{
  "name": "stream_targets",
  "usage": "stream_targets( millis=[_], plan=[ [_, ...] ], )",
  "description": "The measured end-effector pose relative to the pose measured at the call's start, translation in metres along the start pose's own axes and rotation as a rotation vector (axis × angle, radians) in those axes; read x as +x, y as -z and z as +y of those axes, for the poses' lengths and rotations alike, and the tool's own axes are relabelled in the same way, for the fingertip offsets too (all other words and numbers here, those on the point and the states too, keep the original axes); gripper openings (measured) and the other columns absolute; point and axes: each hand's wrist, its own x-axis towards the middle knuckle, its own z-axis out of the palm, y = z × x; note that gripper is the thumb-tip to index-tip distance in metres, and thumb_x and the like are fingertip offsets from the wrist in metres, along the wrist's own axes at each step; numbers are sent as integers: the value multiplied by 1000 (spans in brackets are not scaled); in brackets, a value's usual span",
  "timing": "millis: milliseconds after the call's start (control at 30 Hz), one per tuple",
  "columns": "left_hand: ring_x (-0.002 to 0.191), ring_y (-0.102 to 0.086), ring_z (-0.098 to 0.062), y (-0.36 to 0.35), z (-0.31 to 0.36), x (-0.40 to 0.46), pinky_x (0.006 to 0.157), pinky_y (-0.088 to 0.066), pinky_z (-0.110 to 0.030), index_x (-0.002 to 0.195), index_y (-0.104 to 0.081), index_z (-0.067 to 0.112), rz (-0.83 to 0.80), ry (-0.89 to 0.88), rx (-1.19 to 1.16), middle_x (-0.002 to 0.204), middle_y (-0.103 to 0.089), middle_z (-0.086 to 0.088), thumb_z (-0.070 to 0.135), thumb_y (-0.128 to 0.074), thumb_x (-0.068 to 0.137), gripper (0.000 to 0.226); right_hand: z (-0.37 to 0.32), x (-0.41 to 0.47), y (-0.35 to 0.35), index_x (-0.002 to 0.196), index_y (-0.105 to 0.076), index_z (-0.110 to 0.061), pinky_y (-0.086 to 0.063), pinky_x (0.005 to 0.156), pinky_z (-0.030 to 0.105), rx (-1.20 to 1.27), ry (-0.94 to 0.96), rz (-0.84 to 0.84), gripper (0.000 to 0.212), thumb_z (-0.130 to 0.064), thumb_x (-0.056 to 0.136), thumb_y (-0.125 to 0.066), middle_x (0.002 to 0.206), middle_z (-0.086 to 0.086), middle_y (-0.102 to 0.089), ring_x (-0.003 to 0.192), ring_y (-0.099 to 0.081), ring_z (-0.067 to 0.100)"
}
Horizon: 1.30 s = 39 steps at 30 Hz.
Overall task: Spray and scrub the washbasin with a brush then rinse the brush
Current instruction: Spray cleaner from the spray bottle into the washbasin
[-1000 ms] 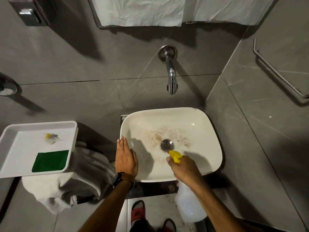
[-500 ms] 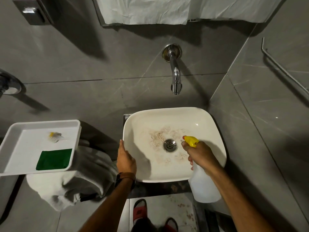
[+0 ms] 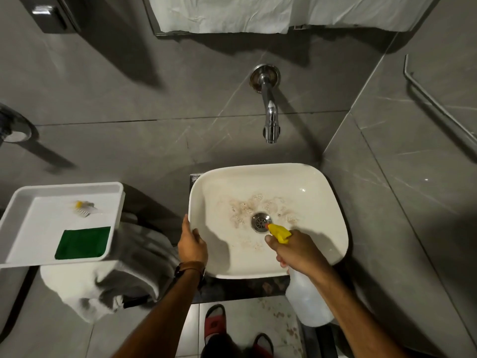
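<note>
A white washbasin [image 3: 320, 197] stands against the grey wall, with brown stains around its metal drain [image 3: 260, 221]. My right hand [image 3: 296, 250] grips a translucent spray bottle [image 3: 307, 301] with a yellow nozzle [image 3: 278, 232] aimed into the bowl near the drain. My left hand [image 3: 192, 244] holds the basin's left rim. A small brush [image 3: 82, 208] with a yellow part lies in a white tray [image 3: 23, 228] at the left, apart from both hands.
A chrome tap [image 3: 269, 112] juts from the wall above the basin. A green scrub pad [image 3: 82, 242] lies in the tray, over a grey-white towel [image 3: 116, 275]. A metal rail [image 3: 438, 104] runs along the right wall. My red sandals [image 3: 215, 321] show below.
My right hand swung the spray bottle right, then back left toward the drain. My left hand turned from lying flat beside the basin to gripping its left rim.
</note>
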Motion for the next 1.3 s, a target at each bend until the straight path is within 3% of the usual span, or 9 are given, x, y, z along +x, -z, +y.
stream_targets(
  millis=[200,367,533,667,767,867,1033,1200,1300],
  plan=[
    [94,-57,-23,-1,1,-2,89,-55,-49,150,-27,35,-19,-4,2,112,-58,-3,11,-41,100,57,-2,-2,10,116,-76,-20,-63,82,50,24,32,88,75,-76,72,-53,76,5,-77,76,-75,32],
    [96,-57,-21,-1,1,0,92,-55,-52,149,-26,36,-23,0,6,113,-58,-2,12,-41,100,56,3,7,23,128,-70,-40,-64,70,41,88,77,202,49,-63,86,-58,61,-4,-73,53,-70,15],
    [102,-61,-28,1,2,-2,95,-53,-53,151,-24,34,-33,2,2,121,-61,-10,14,-40,101,56,5,10,25,122,-72,-47,-62,54,36,158,99,216,33,-53,90,-63,58,-1,-70,44,-63,12],
    [111,-57,-26,6,4,-1,103,-44,-43,153,-26,28,-82,-4,-81,134,-57,-8,21,-39,103,53,-13,-2,11,101,-62,-76,-59,46,31,163,203,184,23,-54,91,-64,65,0,-74,55,-70,14],
    [133,-47,-27,18,0,3,111,-33,-31,153,-30,16,-83,-24,-156,150,-47,-9,34,-34,105,52,-45,-8,-10,109,-58,-78,-58,46,28,133,314,148,31,-51,95,-63,68,-8,-74,64,-72,12],
    [142,-38,-23,41,-13,12,112,-23,-20,151,-33,10,12,5,-195,155,-40,-9,31,-33,105,50,-85,-11,-36,95,-54,-86,-59,46,28,136,414,110,34,-53,94,-63,74,-15,-74,67,-72,5],
    [145,-34,-23,101,-56,44,119,-25,-30,151,-33,6,241,107,-271,157,-37,-11,23,-32,106,48,-163,-3,-102,102,-66,-73,-64,52,39,125,565,-1,22,-68,81,-63,73,-4,-75,67,-74,18],
    [144,-35,-26,159,-112,79,116,-23,-25,151,-32,5,419,236,-323,156,-37,-12,19,-33,106,47,-239,11,-188,111,-57,-81,-61,52,36,131,710,-127,35,-69,78,-63,74,-1,-75,68,-73,17],
    [143,-36,-25,188,-143,100,120,-24,-31,151,-33,8,499,303,-361,156,-38,-10,20,-32,106,47,-278,20,-244,119,-64,-65,-63,53,41,114,758,-214,40,-68,79,-63,73,0,-75,68,-74,17]
  ],
)
